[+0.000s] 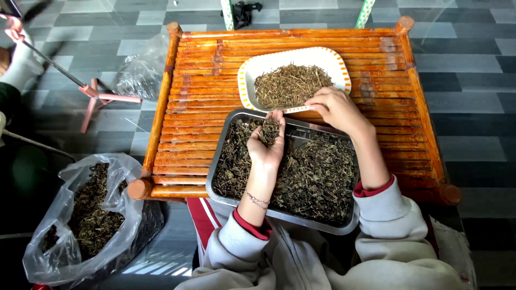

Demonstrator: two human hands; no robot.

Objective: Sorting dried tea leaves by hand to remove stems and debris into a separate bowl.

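dried herb leaves (312, 177) fill a metal tray (215, 172) sitting at the near edge of a low bamboo table (188, 134), right in front of the person. left hand (267, 145) is palm up over the tray, fingers cupped loosely around a small clump of dried leaves (270, 130) (not a tight fist, just cradling it). thin bracelet (257, 200) on that wrist, grey sleeves with red cuffs (252, 228). right hand (337, 110) is further out, at the far rim of the tray, fingertips pinched together on the near edge of a white oval plate (258, 67) with an orange dashed border; whether it grips the plate or a bit of herb, cannot tell. plate holds a heap of lighter stems (290, 85), touching the tray's far side. off the table to the left, on the grey tiled floor (467, 64), an open clear plastic bag (64, 215) with more dark leaves; another crumpled bag (142, 70) further back, near a pink metal stand (99, 96).
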